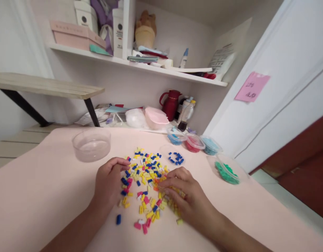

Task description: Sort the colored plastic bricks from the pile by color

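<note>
Right hand (187,196) partly covers bricks (172,207); both forearms (72,227) cut off at bottom edge.

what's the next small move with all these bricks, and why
Probably pinch the lone blue brick with the left hand and set it in the shallow clear dish: that brick lies apart from the mixed pile, so it looks easy to take, and the dish seems to hold only blue ones.

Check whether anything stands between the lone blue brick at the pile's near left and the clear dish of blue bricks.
Scattered bricks lie across the straight line from the lone blue brick to the clear dish; the right hand is close beside that line.
</note>
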The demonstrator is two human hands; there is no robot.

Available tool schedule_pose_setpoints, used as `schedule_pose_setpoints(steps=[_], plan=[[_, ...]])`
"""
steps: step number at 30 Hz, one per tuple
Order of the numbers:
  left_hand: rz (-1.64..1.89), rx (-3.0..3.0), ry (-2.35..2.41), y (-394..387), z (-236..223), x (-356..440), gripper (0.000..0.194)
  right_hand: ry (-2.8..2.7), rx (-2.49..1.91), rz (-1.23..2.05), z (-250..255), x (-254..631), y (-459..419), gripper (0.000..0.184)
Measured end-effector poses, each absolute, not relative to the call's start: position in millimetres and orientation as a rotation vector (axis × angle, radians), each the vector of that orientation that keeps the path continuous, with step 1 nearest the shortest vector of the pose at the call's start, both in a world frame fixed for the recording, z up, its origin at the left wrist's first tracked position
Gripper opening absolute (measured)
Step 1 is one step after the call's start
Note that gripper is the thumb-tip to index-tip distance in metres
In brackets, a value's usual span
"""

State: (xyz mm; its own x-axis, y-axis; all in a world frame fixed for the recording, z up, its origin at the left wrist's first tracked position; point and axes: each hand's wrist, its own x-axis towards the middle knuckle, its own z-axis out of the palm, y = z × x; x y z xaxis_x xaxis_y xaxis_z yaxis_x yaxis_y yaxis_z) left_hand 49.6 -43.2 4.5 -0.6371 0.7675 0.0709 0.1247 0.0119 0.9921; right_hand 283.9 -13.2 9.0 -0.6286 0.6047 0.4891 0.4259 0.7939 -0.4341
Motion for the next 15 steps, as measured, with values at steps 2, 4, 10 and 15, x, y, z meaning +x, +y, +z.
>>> schedule_pose_setpoints(steps=[2, 4, 10, 15], plan=[[1.672, 0.935, 1.790, -43.1, 5.7, 50.0, 0.019, -2.357, -0.747, 0.390, 8.6, 283.8, -14.4, 0.015], [1.667, 0.951, 1.797, -43.3, 6.7, 50.2, 0.019, -2.403, -0.702, 0.411, 8.4, 282.1, -17.1, 0.011], [1.621, 0.962, 1.817, -42.4, 4.7, 48.8, 0.020, -2.460, -0.558, 0.401, 4.9, 277.8, -22.7, 0.017], [1.588, 0.950, 1.832, -40.6, 2.7, 48.2, 0.020, -2.508, -0.539, 0.386, 2.2, 277.2, -21.5, 0.017]])
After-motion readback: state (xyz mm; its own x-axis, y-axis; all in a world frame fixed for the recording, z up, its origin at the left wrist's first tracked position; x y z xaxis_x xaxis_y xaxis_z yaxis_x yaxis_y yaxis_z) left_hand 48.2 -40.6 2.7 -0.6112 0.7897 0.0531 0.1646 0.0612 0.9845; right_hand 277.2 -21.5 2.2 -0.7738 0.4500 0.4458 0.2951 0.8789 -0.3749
